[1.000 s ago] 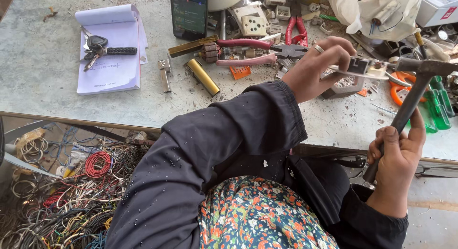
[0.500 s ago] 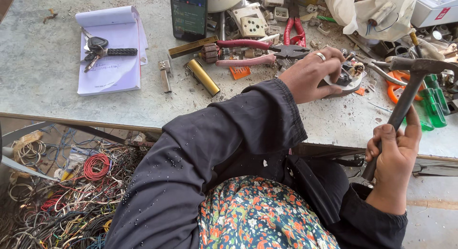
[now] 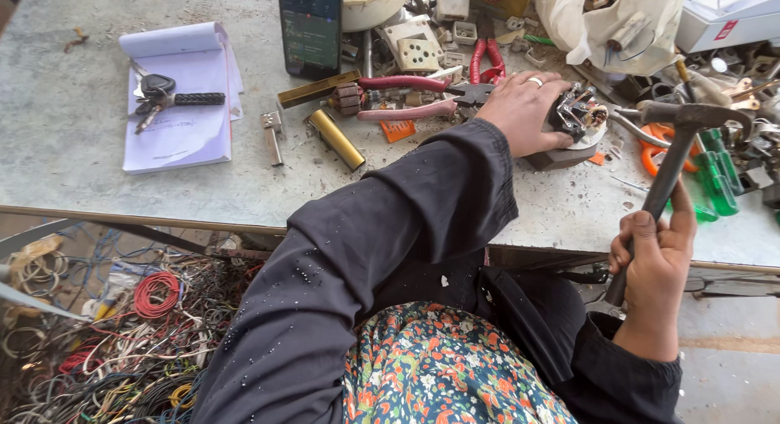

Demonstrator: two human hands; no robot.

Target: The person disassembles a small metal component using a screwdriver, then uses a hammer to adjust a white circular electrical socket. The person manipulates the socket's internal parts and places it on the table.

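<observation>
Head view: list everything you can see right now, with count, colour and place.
electrical part: 1, dark with metal bits, bench right, under left hand
hammer: 1, metal head, dark handle, right hand
pliers: 1, red-pink handles, bench centre
brass tube: 1, bench centre
phone: 1, dark, top centre
notepad: 1, white, left
keys: 1 bunch, on notepad
wires: heap, mixed colours, below bench
left hand: grip on part
right hand: grip on hammer

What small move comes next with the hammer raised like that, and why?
Probably a light tap down onto the small electrical part: the left hand pins it to the bench, and the right hand holds the hammer with its head beside it.
</observation>
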